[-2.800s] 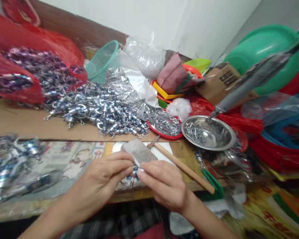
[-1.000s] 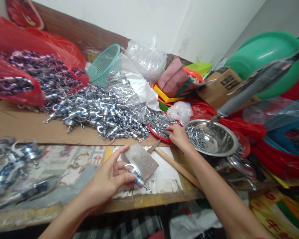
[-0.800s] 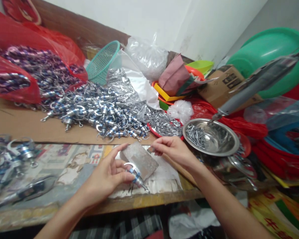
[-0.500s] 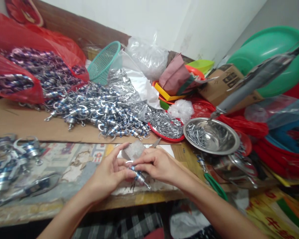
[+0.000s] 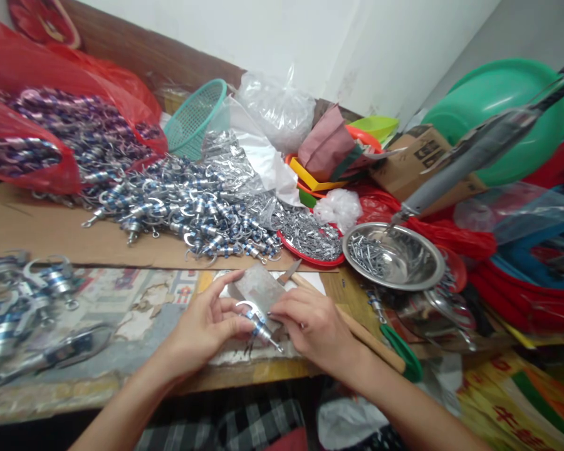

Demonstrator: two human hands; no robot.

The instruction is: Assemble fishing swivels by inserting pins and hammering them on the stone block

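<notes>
My left hand (image 5: 216,322) pinches a small blue and silver metal hook fitting (image 5: 261,326), its curved hook toward the upper left and its narrow ringed end pointing down to the right. My right hand (image 5: 310,319) is just right of the fitting, thumb and fingers pressed together; whatever tiny thing is between them is too small to make out. Behind both hands sits a grey metal block (image 5: 258,285). A wooden handle (image 5: 373,341) shows beyond my right forearm, and a pointed metal blade (image 5: 289,272) lies beside the block.
Many similar fittings are heaped on cardboard (image 5: 42,228) and fill a red bag (image 5: 70,172). More lie at left (image 5: 51,288). A red plate (image 5: 314,262) holds flat metal pieces. A steel bowl (image 5: 423,266) contains pins, with a grey-handled tool (image 5: 465,166) above it.
My right hand has drawn back slightly to the right, off the fitting, uncovering more of it and of the metal block. My left hand still holds the fitting in nearly the same place.
</notes>
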